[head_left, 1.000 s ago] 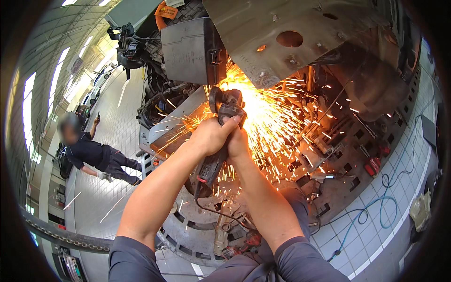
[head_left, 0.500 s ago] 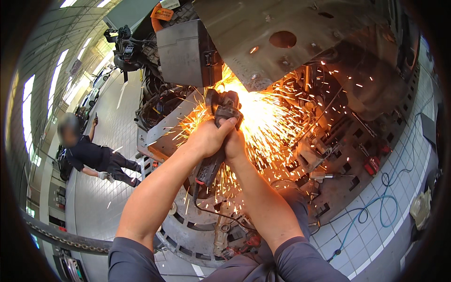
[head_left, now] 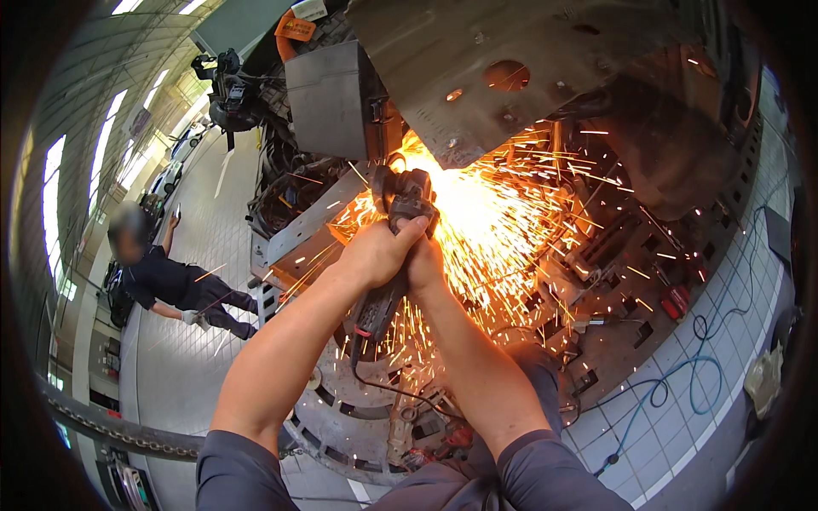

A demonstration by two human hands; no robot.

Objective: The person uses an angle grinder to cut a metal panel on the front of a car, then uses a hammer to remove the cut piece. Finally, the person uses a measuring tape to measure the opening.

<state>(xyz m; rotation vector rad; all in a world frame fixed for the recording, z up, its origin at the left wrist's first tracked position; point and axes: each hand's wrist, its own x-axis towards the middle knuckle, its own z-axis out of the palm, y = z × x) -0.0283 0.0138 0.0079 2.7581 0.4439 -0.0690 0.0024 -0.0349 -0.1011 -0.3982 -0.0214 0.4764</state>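
Gripping a black corded angle grinder, both hands, left and right, press it against a rusty grey metal plate, throwing orange sparks.

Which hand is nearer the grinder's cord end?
Left. The left hand wraps the angle grinder body just above its rear handle, where the cord exits. The right hand grips beside it, further from the cord end.

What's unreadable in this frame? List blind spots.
Head view only:
- Grinder disc and its contact point: washed out by the sparks.
- Right hand: mostly behind the left hand on the angle grinder.
- Person at left: face blurred.
- Blue cable: ends lost at rim.
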